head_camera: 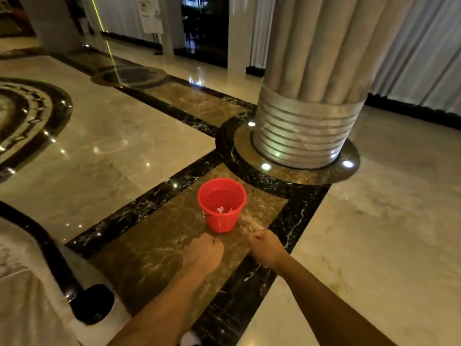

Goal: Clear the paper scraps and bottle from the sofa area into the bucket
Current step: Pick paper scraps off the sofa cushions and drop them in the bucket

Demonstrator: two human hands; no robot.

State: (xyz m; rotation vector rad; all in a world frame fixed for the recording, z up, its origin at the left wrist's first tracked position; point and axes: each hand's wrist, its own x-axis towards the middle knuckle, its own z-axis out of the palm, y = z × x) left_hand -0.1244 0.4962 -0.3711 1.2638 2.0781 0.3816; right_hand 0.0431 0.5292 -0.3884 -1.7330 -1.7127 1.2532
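A red plastic bucket (222,204) stands upright on the brown marble floor panel, with a few pale paper scraps (224,210) lying at its bottom. My left hand (204,250) hovers just short of the bucket on its near side, fingers curled into a fist; whether anything is inside it is hidden. My right hand (264,247) is beside it to the right, fingers bunched and blurred by motion, so I cannot see what it holds. No bottle is in view.
A wide fluted column (306,96) rises just behind the bucket on a round marble base. The pale sofa arm with its dark trim and black foot (92,304) fills the lower left. Glossy marble floor (374,221) stretches all around; curtains hang at the right.
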